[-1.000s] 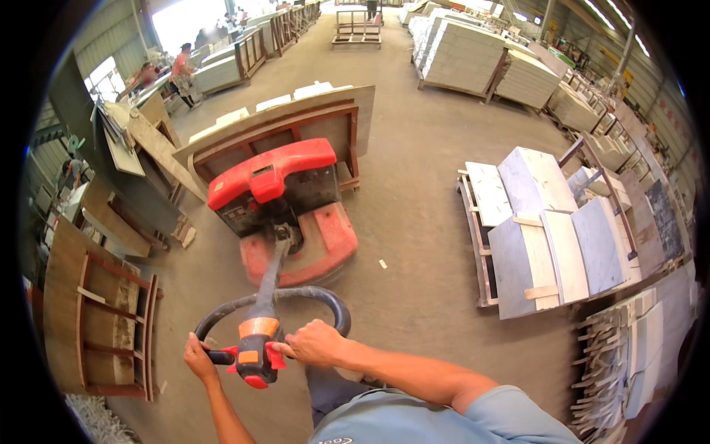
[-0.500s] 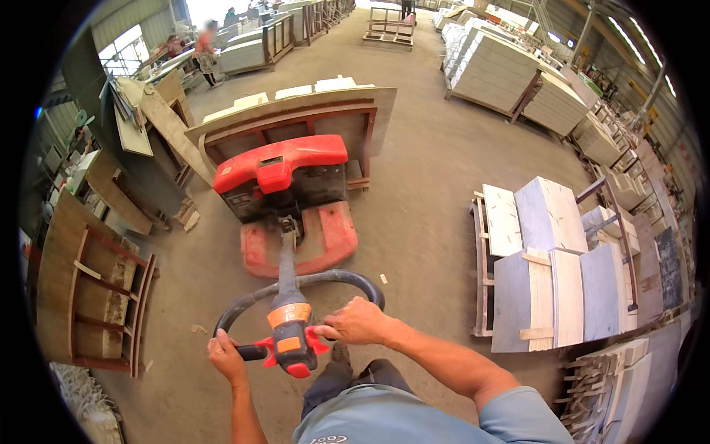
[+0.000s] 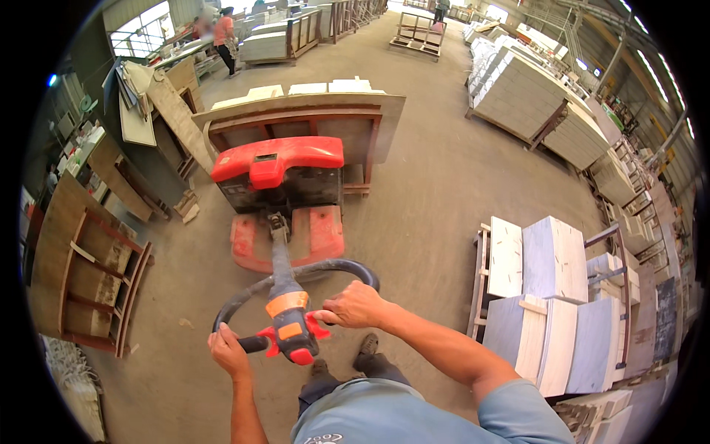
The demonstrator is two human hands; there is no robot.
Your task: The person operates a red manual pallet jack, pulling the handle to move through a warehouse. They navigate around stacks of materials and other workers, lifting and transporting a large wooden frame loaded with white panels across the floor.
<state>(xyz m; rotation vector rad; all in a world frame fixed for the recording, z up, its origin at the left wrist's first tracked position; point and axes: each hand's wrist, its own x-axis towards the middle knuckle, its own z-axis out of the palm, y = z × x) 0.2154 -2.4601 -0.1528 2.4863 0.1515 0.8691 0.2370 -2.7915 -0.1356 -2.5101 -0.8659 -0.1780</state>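
A pallet truck with a red and black body (image 3: 277, 157) stands in front of me. Its long steering handle (image 3: 281, 251) reaches back toward me and ends in a looped black bar with an orange-and-black control head (image 3: 294, 325). My left hand (image 3: 229, 354) is closed on the left side of the handle, where loop and black grip meet. My right hand (image 3: 356, 305) is closed round the right grip, beside a red lever. Beyond the body, a rack with a large upright board (image 3: 307, 111) carries pale slabs (image 3: 307, 89) along its top.
To the right stand pale stone slabs (image 3: 555, 255) on a pallet frame, with taller stacks (image 3: 518, 92) farther back. A wooden panel with a brown frame (image 3: 89, 274) stands at left, near leaning boards (image 3: 137, 103). A person (image 3: 224, 41) stands far left; an empty-looking frame (image 3: 418, 35) sits far ahead.
Slab stacks on the right have shifted lower in view, while the framed panel at left sits slightly higher. My feet have changed position. Both hands keep hold of the handle.
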